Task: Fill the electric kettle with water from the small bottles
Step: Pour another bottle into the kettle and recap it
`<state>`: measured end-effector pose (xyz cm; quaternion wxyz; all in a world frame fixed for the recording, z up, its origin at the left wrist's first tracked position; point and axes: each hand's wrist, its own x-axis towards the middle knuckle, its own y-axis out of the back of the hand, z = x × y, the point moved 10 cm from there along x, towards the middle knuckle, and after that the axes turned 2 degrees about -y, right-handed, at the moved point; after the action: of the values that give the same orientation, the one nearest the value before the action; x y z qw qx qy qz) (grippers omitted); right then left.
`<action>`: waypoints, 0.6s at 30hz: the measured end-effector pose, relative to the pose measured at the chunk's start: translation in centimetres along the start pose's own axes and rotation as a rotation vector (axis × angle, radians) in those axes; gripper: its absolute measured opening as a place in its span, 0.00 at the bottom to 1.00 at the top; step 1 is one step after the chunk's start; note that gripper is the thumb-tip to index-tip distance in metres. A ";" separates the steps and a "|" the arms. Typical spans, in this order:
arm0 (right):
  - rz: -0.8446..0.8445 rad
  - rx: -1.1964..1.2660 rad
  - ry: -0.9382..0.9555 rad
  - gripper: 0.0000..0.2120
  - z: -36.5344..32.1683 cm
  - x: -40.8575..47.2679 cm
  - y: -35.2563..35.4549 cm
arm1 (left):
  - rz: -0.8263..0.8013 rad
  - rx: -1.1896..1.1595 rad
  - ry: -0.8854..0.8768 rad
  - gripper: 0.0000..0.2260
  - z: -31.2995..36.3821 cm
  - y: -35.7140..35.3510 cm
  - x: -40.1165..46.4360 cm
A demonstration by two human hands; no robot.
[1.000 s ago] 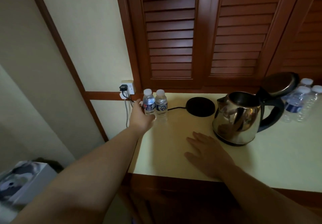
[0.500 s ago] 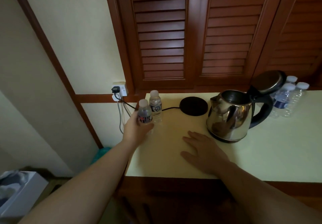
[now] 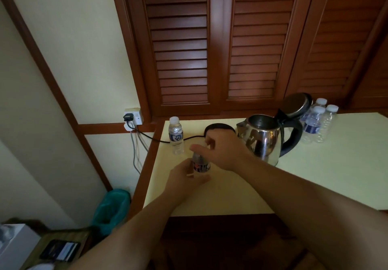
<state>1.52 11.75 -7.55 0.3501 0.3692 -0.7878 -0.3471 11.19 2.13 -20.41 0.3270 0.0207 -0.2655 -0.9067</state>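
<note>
Left hand [image 3: 184,179] is wrapped around a small bottle [image 3: 200,166] low over the table [image 3: 315,175], and the right hand [image 3: 224,152] sits right on top of it, fingers curled over where the cap would be, so this looks like the uncapping step, though the cap itself is hidden under those fingers. The kettle [image 3: 262,141] stands just right of the hands, off its base [image 3: 218,128], lid [image 3: 296,104] flipped up and the mouth open and ready. Looking into it, the inside is dark; I can't tell if any water is in there. A second bottle [image 3: 176,135] waits upright near the back left corner, cap on, apparently full. Over on the far right, behind the kettle handle, three more bottles [image 3: 317,122] stand in a cluster, capped; their fill is hard to judge from here. So by my reading we're early: nothing visibly poured, one bottle in hand about to be opened, and the pouring, plus however many more bottles it takes, all left to do.
</note>
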 end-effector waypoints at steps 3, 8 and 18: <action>-0.052 -0.139 -0.024 0.27 -1.2 1.0 0.4 | -0.009 0.024 0.003 0.21 0.4 -0.3 -0.2; -0.202 -0.208 0.013 0.22 -2.5 1.4 -0.1 | -0.009 0.015 0.026 0.22 -0.1 -0.3 -0.3; -0.496 -0.151 0.113 0.25 -3.0 1.2 -0.9 | -0.002 0.014 0.023 0.17 0.2 -0.4 -0.7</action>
<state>3.71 9.48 -6.42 0.3245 0.5425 -0.6244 -0.4588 11.51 2.90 -20.54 0.3290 0.0337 -0.2682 -0.9048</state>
